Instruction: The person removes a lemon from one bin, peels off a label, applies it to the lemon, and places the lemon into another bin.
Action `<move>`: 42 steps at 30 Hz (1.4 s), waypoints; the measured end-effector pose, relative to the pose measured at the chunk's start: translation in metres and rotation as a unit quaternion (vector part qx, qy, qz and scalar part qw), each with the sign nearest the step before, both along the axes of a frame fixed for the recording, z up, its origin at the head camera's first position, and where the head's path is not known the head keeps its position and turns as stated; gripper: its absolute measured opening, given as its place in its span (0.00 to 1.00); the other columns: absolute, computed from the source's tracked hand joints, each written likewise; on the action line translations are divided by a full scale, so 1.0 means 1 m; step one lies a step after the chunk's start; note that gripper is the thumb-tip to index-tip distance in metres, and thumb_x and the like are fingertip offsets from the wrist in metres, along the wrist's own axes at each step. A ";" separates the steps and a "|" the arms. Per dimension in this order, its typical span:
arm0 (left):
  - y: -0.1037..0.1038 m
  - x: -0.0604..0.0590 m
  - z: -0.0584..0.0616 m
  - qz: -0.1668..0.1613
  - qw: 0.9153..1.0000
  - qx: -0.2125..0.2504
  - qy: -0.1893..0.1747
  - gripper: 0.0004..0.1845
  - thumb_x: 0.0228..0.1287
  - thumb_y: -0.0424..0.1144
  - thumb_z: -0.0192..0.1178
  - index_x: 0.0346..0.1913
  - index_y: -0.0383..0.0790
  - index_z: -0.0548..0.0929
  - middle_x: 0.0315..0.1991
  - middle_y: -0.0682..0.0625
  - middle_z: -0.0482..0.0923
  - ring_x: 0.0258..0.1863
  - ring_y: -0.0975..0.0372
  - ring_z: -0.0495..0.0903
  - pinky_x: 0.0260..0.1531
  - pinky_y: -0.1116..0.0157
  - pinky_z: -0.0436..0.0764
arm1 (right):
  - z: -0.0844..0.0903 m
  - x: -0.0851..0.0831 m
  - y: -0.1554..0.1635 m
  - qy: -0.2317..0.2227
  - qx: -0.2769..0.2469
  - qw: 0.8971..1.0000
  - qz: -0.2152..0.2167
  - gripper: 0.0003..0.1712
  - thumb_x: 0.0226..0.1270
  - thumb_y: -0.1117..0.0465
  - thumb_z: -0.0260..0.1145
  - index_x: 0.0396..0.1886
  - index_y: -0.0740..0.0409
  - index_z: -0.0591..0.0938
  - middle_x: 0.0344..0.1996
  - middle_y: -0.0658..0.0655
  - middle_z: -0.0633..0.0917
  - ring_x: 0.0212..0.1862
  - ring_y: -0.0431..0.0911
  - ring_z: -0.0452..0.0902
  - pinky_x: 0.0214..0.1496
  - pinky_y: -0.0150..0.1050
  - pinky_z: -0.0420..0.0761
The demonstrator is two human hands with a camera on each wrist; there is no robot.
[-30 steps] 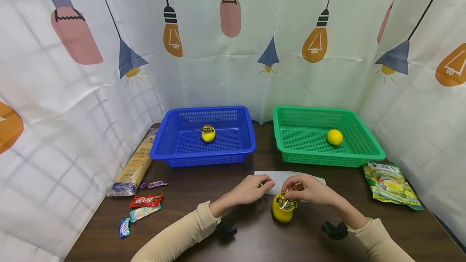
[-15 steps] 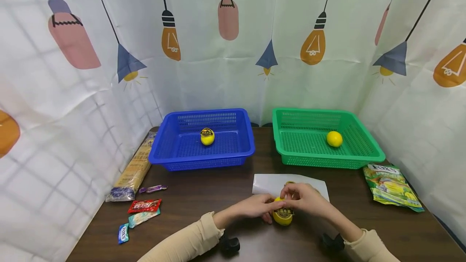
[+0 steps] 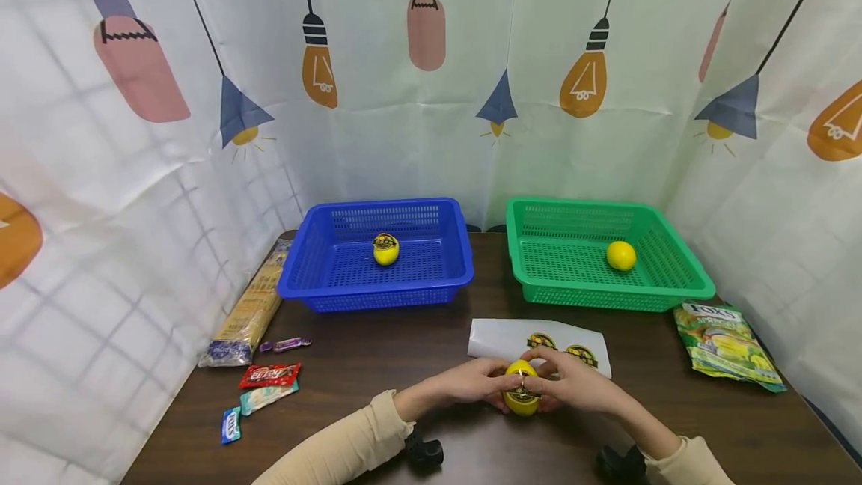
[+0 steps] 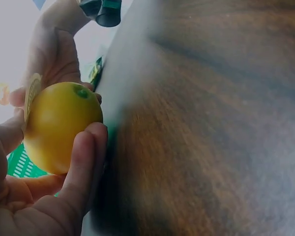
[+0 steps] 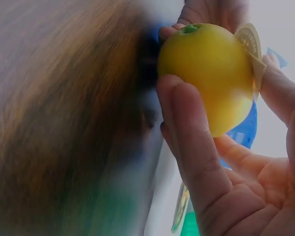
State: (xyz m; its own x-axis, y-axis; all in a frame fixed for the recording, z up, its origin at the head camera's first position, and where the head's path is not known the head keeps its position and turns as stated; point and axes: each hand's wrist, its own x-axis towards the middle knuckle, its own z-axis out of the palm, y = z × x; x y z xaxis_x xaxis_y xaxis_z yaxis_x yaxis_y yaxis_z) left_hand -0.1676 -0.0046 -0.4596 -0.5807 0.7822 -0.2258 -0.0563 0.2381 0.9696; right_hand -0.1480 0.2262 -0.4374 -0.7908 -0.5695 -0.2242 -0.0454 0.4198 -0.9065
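Note:
A yellow citrus fruit [image 3: 521, 369] is held between both hands, just above the table's near middle. My left hand [image 3: 471, 381] grips its left side, and my right hand [image 3: 572, 380] grips its right side. Both thumbs press a black-and-gold sticker [image 3: 522, 389] on the fruit's near face. In the right wrist view the sticker [image 5: 250, 46] stands partly off the skin at its edge. A green stem end [image 4: 81, 91] shows in the left wrist view. Behind the hands lies a white sticker sheet [image 3: 498, 337] with round stickers on it.
A blue basket [image 3: 377, 295] holds one stickered yellow fruit [image 3: 386, 249]. Right of it, a green basket [image 3: 606, 296] holds a plain yellow fruit [image 3: 620, 256]. Small wrapped sweets [image 3: 269, 375] and a long packet [image 3: 252, 302] lie left; a Fox's bag [image 3: 727, 346] lies right.
The left hand has moved right and taken hold of the fruit. The right hand has brought the sticker down from the fruit's top onto its near face, where both thumbs now press.

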 end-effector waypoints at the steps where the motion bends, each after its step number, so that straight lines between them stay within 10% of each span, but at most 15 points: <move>1: 0.000 0.000 0.000 -0.001 1.000 0.003 0.001 0.20 0.79 0.45 0.49 0.59 0.31 0.77 0.50 0.39 0.83 0.35 0.66 0.82 0.40 0.69 0.86 | 0.000 0.000 0.000 0.000 -0.003 1.000 0.002 0.31 0.72 0.51 0.63 0.65 0.66 0.69 0.49 0.68 0.86 0.41 0.46 0.87 0.37 0.40 0.89; 28: -0.014 -0.002 0.008 -0.079 0.995 0.049 -0.047 0.21 0.76 0.35 0.51 0.66 0.30 0.71 0.57 0.39 0.78 0.46 0.67 0.81 0.49 0.66 0.85 | 0.008 0.007 -0.009 0.104 0.033 0.992 0.070 0.37 0.72 0.51 0.63 0.71 0.69 0.68 0.71 0.73 0.68 0.55 0.31 0.79 0.51 0.24 0.80; 42: -0.016 0.002 0.011 -0.089 0.996 0.019 -0.019 0.22 0.69 0.32 0.58 0.65 0.34 0.72 0.46 0.56 0.78 0.41 0.70 0.79 0.43 0.72 0.83 | 0.005 0.007 -0.012 0.087 0.026 0.991 0.101 0.49 0.67 0.51 0.68 0.74 0.77 0.55 0.48 0.59 0.83 0.41 0.33 0.82 0.45 0.27 0.82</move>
